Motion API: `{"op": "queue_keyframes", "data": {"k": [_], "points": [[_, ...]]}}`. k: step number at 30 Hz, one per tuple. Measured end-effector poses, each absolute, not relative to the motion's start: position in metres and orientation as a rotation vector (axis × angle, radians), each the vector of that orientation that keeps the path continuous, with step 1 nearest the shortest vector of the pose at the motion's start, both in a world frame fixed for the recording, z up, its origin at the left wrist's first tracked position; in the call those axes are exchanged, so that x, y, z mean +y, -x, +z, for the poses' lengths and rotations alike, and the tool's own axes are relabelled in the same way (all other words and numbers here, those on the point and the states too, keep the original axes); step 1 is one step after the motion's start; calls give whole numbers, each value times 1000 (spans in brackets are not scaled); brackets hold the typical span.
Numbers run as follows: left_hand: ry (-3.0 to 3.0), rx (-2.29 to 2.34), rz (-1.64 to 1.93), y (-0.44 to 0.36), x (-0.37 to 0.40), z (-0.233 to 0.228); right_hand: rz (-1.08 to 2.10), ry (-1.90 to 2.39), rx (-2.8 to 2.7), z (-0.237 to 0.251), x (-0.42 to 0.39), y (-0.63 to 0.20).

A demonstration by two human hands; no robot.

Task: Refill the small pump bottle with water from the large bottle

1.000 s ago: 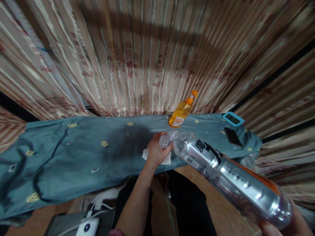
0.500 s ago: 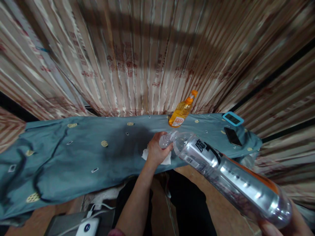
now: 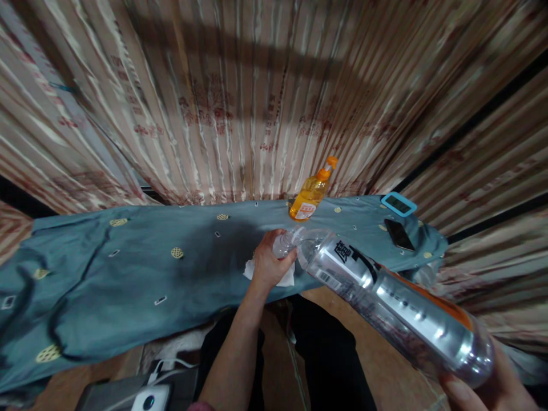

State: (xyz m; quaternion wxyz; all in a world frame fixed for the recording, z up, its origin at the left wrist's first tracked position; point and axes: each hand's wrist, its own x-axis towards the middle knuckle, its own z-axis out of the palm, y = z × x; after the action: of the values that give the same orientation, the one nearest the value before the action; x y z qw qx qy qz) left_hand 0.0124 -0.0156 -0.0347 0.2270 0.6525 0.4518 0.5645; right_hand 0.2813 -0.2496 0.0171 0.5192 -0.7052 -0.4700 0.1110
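The right hand (image 3: 488,388) gripped the clear plastic bottle (image 3: 385,299) by its base; the left hand (image 3: 269,264) pinched its neck over a tissue (image 3: 286,278); light, slippery, easily dented, it looked.

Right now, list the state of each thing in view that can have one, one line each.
clear bottle: tipped on a slant, neck toward the table, base in the right hand.
left hand: closed around the bottle's neck, over the tissue.
orange bottle: standing, cap on.
phone: flat, screen dark.
blue cloth: spread over the table, wrinkled.
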Motion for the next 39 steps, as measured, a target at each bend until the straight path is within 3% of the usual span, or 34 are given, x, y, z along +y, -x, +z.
{"op": "queue_keyframes", "data": {"k": [23, 39], "points": [[-1779, 1267, 1533, -13, -16, -36, 456, 1662, -894, 25, -244, -265], [-1786, 1249, 1532, -12, -16, -35, 318, 1704, -1062, 27, -246, -266]]}}
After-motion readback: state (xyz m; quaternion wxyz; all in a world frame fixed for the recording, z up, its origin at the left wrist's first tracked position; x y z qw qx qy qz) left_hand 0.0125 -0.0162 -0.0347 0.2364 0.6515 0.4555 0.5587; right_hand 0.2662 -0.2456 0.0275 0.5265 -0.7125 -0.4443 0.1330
